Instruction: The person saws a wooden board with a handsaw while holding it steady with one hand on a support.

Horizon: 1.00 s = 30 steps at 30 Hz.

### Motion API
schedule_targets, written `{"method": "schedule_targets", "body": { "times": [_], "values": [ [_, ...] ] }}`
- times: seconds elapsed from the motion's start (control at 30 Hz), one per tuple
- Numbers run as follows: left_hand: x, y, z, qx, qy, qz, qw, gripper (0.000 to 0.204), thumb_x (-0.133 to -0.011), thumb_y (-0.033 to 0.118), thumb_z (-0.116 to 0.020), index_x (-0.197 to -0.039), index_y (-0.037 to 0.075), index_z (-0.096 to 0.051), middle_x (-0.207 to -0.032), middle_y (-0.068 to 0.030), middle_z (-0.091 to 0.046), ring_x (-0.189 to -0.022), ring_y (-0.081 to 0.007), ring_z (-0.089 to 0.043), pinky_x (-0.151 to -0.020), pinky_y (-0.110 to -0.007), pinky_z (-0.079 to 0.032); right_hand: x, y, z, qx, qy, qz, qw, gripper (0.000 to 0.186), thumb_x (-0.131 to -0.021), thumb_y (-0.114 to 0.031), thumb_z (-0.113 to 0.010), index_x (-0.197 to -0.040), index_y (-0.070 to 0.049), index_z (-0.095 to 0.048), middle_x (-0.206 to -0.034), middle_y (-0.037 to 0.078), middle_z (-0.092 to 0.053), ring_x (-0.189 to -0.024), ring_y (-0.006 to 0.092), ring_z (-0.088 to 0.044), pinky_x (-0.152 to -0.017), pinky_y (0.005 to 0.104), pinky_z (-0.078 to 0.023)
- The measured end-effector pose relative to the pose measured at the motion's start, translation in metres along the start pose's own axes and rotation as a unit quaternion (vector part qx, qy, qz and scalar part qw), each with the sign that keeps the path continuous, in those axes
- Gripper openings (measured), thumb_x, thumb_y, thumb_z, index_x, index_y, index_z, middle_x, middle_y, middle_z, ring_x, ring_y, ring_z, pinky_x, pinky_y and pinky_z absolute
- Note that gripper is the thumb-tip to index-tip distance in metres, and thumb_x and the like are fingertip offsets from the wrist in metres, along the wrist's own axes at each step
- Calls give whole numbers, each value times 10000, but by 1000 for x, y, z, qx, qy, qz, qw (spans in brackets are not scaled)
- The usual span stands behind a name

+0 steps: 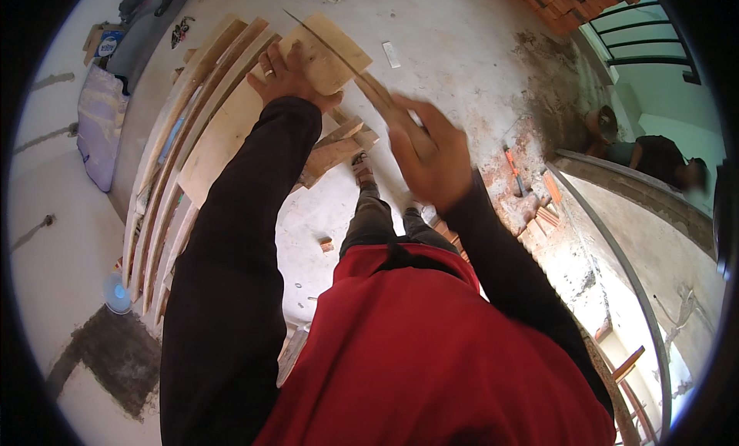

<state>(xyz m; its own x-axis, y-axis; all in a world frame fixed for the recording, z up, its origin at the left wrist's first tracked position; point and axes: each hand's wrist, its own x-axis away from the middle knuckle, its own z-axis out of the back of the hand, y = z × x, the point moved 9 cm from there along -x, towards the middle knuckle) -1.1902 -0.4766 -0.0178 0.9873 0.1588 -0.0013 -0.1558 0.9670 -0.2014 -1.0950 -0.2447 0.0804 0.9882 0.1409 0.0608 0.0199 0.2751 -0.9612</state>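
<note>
A pale wooden board [219, 149] slants away in front of me, its far end on top of other lumber. My left hand [286, 78] lies flat on this board, fingers spread, with a ring on one finger. Closed around the wooden handle of a handsaw [375, 93] is my right hand [435, 157], slightly blurred. The saw's thin blade is seen edge-on and crosses the board near its far end, to the right of my left hand. Whether the teeth are inside a cut cannot be made out. Short timber pieces [332, 152] are stacked beneath the board.
Several long planks [146, 207] stand side by side at the left. Red bricks [566, 3] are piled at the far right. An orange-handled tool [514, 169] lies near rubble. Another person [658, 159] is beyond the ledge at right. A small white strip [391, 55] lies on the floor.
</note>
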Motion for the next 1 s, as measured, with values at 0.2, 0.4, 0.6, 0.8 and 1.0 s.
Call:
{"method": "schedule_targets", "body": {
  "times": [0.2, 0.4, 0.6, 0.8, 1.0],
  "values": [
    [4, -3, -1, -11, -25, 12, 1000, 1180, -564, 627, -842, -1535, 258, -283, -1591, -148, -227, -1494, -334, -201, -1132, -640, -228, 108, -33, 56, 15, -19, 52, 998, 414, -906, -20, -594, -1304, 77, -537, -1165, 250, -669, -1073, 296, -689, -916, 369, -534],
    [-3, 7, 5, 11, -4, -6, 1000, 1176, -565, 624, -841, -1537, 262, -284, -1577, -143, -244, -1490, -323, -211, -1134, -635, -231, -29, 8, -20, 42, 12, 64, 997, 392, -895, -114, -654, -1267, -25, -570, -1022, 198, -668, -850, 368, -688, -771, 390, -541],
    [3, -6, 4, 32, 2, 2, 999, 1148, -570, 603, -845, -1523, 253, -311, -1577, -138, -249, -1483, -342, -217, -1133, -640, -229, 101, -21, 51, 12, -17, 57, 998, 382, -907, -47, -620, -1273, 47, -569, -1084, 211, -693, -893, 228, -710, -788, 350, -559],
    [1, -2, 6, 15, -8, 6, 1000, 1154, -566, 621, -834, -1524, 248, -309, -1588, -141, -232, -1486, -344, -221, -1134, -644, -231, 31, -33, 15, 16, 13, 112, 993, 407, -887, -88, -649, -1279, -7, -580, -1045, 200, -691, -856, 275, -714, -752, 369, -557],
    [0, -4, -1, 0, 15, -1, 1000, 1121, -579, 598, -824, -1516, 249, -315, -1567, -145, -253, -1481, -338, -228, -1117, -646, -257, 53, 18, 16, 17, -17, 72, 997, 431, -886, -54, -633, -1305, 8, -555, -979, 196, -701, -849, 256, -719, -746, 350, -557]
  ]
}}
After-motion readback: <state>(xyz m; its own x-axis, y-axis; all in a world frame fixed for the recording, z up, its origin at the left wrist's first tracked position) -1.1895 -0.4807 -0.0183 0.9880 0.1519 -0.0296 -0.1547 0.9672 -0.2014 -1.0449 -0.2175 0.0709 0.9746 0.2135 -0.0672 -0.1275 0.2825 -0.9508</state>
